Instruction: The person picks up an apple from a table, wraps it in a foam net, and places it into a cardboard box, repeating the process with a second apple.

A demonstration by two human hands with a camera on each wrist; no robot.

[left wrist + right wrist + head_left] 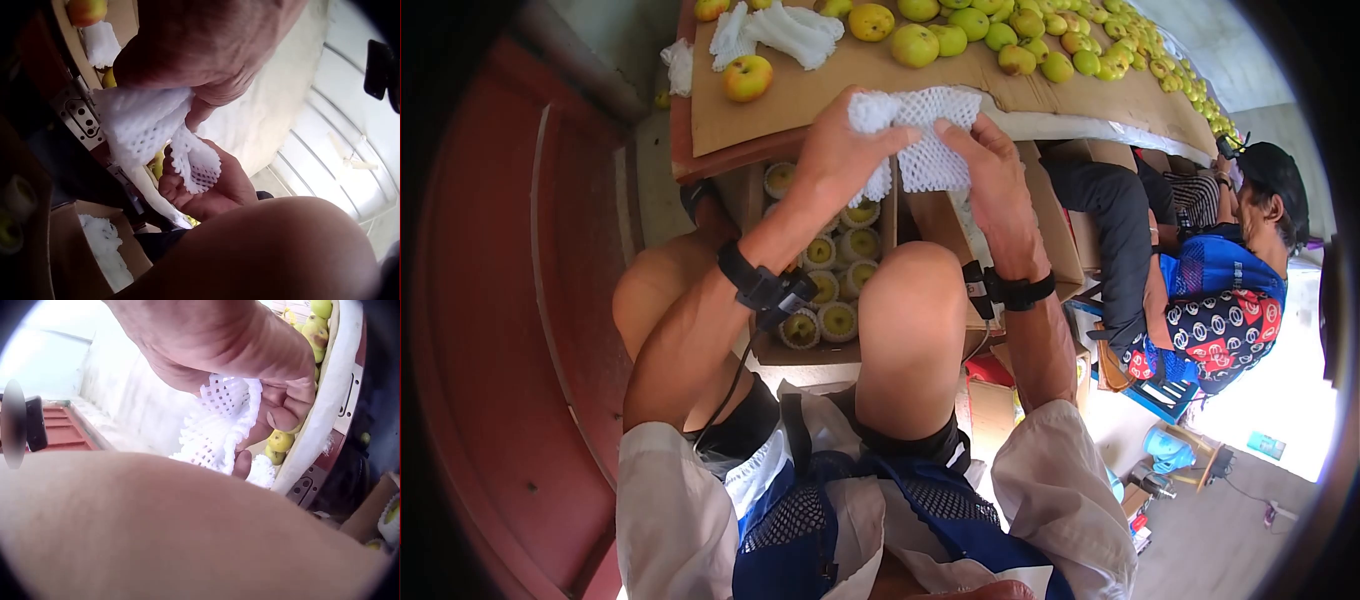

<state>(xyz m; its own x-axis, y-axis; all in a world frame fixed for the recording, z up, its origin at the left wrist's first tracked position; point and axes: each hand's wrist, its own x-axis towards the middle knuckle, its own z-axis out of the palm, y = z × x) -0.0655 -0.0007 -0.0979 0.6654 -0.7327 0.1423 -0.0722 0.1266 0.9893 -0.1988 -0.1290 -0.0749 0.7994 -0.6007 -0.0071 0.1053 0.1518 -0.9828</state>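
Note:
Above the knees, at the table's near edge, my left hand (840, 155) and right hand (1000, 175) hold white foam fruit nets (935, 140) between them. The left hand grips a bunched piece, its thumb pointing across toward the right. My right thumb and fingers pinch the far side of the flat, spread net. In the left wrist view the foam net (140, 125) drapes below the left hand (200, 56), and its other end lies in the right hand (222, 184). The right wrist view shows the net (219, 422) flaring open under the right hand (219, 344), empty inside.
A cardboard-covered table (840, 95) carries many yellow-green apples (915, 45), a reddish apple (747, 78) and loose foam nets (790, 35). Below it, a box holds net-wrapped apples (825, 290). Another person (1220, 270) sits at right. A red door (500, 300) stands at left.

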